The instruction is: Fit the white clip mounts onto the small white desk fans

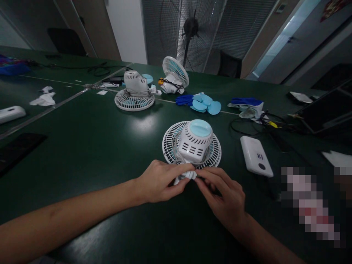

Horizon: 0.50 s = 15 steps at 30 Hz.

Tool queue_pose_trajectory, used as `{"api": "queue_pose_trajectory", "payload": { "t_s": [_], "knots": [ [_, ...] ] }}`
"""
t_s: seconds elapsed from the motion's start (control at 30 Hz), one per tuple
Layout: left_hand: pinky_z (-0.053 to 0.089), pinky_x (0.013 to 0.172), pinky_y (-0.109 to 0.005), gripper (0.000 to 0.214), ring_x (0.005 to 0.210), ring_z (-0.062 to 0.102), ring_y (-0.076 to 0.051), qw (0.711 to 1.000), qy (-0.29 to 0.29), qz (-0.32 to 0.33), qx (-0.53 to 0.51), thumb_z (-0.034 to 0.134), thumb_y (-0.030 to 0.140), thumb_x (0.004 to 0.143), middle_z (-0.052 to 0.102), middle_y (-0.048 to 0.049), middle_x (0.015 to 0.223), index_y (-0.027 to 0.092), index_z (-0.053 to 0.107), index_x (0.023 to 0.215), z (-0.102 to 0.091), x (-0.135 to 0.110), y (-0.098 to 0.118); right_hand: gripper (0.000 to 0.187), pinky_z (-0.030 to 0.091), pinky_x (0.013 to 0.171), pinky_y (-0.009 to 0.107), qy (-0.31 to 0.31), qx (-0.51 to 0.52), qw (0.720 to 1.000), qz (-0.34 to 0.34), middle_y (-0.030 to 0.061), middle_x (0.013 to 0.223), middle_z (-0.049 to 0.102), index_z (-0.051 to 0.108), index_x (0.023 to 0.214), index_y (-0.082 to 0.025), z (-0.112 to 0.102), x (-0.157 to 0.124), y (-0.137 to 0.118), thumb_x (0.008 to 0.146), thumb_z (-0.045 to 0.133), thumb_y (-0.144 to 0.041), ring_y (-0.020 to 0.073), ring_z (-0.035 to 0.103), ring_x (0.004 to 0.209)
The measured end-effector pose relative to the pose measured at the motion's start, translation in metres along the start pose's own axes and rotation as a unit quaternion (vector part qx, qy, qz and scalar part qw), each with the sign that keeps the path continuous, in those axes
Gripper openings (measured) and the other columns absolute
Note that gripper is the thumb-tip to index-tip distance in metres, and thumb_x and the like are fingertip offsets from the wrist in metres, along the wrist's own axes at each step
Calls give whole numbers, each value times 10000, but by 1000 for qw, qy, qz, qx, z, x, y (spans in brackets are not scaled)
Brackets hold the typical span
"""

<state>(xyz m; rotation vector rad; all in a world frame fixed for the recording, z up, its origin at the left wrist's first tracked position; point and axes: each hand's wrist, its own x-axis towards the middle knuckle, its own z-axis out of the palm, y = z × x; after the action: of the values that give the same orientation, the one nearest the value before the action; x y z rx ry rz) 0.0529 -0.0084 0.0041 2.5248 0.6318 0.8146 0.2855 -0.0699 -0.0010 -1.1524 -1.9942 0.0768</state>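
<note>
White plastic's sitting in front of you: the fan [195, 146] is lying grille-down on the table [115, 146], housing pointing up. Your L hand [165, 179] is pinching a small white part [189, 175] by the grille's near edge, and your R hand [224, 190] is closing its fingertips on the same part's right end. Can't tell what it is, as your fingers are hiding most of it.

Progress, approx.: grille's already sitting on, w/ blue showing thru, so that bit's looking done; work on the white part is prob. still going. Farther back, a 2nd fan [135, 86] is lying grille-down and a 3rd fan [174, 75] is tilting, both w/ grilles on. Loose blades [206, 103] are resting against blue gloves [183, 100], no hand touching them; can't tell whether they're leftover or awaiting fitting.
</note>
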Motion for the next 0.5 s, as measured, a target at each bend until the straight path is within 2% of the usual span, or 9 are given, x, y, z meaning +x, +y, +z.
{"api": "queue_pose_trajectory", "payload": {
  "t_s": [0.17, 0.27, 0.33, 0.4, 0.5],
  "knots": [
    [506, 546, -199, 359, 581, 648, -102, 1000, 14, 2, -6, 514, 285, 1038, 726, 12, 813, 200, 524, 1386, 1, 0, 0, 271, 623, 721, 267, -3, 6, 1000, -9, 25, 1024, 781, 691, 1191, -240, -2, 1, 0, 952, 672, -114, 146, 746, 786],
    [510, 550, -203, 356, 587, 650, -107, 1000, 15, 7, -19, 521, 275, 1038, 735, 4, 831, 202, 526, 1386, 1, 0, 0, 183, 615, 719, 259, -12, 22, 1000, -10, 31, 998, 786, 705, 1111, -215, 0, 4, -1, 967, 652, -116, 151, 758, 818],
    [516, 556, -205, 356, 589, 652, -106, 1000, 14, 10, -21, 517, 282, 1043, 739, -1, 843, 200, 526, 1390, 1, 0, -1, 117, 607, 714, 254, -45, 37, 998, -34, 33, 964, 779, 713, 1034, -206, 2, 7, -3, 996, 621, -145, 151, 759, 820],
    [523, 565, -208, 358, 599, 658, -109, 1000, 11, 10, -16, 512, 293, 1047, 743, -8, 861, 197, 528, 1391, 2, -1, -1, 137, 598, 702, 254, -84, 45, 994, -62, 31, 940, 769, 715, 990, -211, 4, 9, -5, 1027, 585, -188, 149, 753, 801],
    [535, 580, -217, 352, 606, 663, -114, 1000, 5, 10, -10, 505, 299, 1050, 747, -15, 880, 191, 531, 1383, 1, -1, -1, 92, 579, 675, 256, -106, 58, 991, -49, 20, 897, 747, 692, 998, -219, 6, 8, -10, 1022, 604, -225, 146, 734, 756]
  ]
}}
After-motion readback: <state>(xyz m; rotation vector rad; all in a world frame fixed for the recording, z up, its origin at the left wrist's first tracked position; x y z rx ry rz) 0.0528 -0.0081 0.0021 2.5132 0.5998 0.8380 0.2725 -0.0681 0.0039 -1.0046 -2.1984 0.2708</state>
